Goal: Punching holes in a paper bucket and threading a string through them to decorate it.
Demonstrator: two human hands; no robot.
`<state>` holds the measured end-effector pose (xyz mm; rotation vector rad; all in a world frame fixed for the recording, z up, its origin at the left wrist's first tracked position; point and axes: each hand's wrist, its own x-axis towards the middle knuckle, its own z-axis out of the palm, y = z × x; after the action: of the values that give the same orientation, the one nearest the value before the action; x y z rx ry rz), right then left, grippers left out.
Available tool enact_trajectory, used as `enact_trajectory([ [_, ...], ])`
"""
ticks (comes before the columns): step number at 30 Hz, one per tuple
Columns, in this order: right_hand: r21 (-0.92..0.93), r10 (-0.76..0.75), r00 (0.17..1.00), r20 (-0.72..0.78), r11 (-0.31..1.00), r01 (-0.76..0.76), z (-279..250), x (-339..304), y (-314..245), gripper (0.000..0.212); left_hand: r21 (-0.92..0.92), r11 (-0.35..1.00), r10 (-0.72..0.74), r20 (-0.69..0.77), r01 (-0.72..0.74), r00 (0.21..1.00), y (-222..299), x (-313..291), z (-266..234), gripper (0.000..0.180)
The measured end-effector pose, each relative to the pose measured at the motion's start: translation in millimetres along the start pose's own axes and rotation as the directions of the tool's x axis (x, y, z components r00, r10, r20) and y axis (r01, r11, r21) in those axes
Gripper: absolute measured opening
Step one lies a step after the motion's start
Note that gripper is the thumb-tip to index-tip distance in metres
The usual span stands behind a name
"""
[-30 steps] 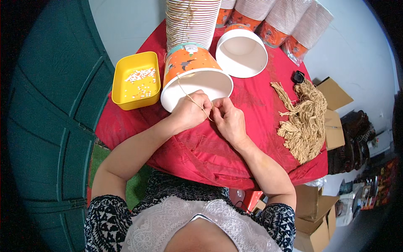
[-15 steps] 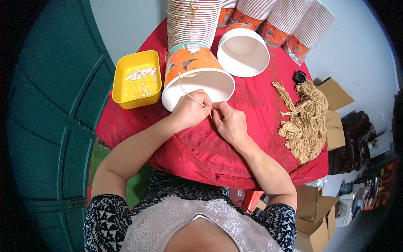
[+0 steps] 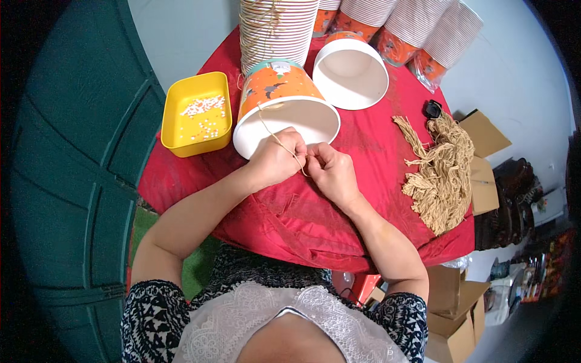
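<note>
An orange patterned paper bucket (image 3: 281, 83) lies on its side, its white open mouth toward me. From its rim a thin tan string (image 3: 271, 134) runs down over my left hand (image 3: 278, 158), which is closed in a pinch in front of the mouth. My right hand (image 3: 333, 172) is pinched too, fingertips almost meeting the left ones. A short bend of the string hangs between them; the part at the fingertips is mostly hidden, with a tiny orange spot there that I cannot make out.
On the red tablecloth (image 3: 369, 175), a yellow tray (image 3: 175, 136) with small white and orange bits stands left. Behind are a tall bucket stack (image 3: 278, 36), another tipped bucket (image 3: 351, 75) and wrapped stacks (image 3: 417, 24). A tan string bundle (image 3: 442, 175) lies right, near cardboard boxes (image 3: 484, 187).
My right hand has shifted slightly upward, and its fingers have turned a little against the left ones. The string now bends in a small loop below the fingertips. The bucket has barely moved.
</note>
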<state>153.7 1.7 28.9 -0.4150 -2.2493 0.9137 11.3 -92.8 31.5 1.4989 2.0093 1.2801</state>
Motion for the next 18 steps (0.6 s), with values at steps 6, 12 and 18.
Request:
enact_trajectory([
  [6,0.230,0.148,0.974,0.169,0.955,-0.185,-8.2,5.9,9.7,0.007,0.049,0.992,0.115,-0.041,-0.113,0.993,-0.7,-0.9,1.5,0.009],
  [12,0.309,0.209,0.952,0.225,0.911,-0.273,-11.0,8.9,8.3,0.010,0.119,0.982,0.156,-0.069,-0.147,0.985,-1.7,-1.0,1.8,0.008],
  [18,0.345,0.255,0.941,0.224,0.882,-0.321,-7.9,8.0,10.7,0.010,0.052,0.989,0.142,-0.015,-0.141,0.990,-5.2,-3.5,2.7,0.007],
])
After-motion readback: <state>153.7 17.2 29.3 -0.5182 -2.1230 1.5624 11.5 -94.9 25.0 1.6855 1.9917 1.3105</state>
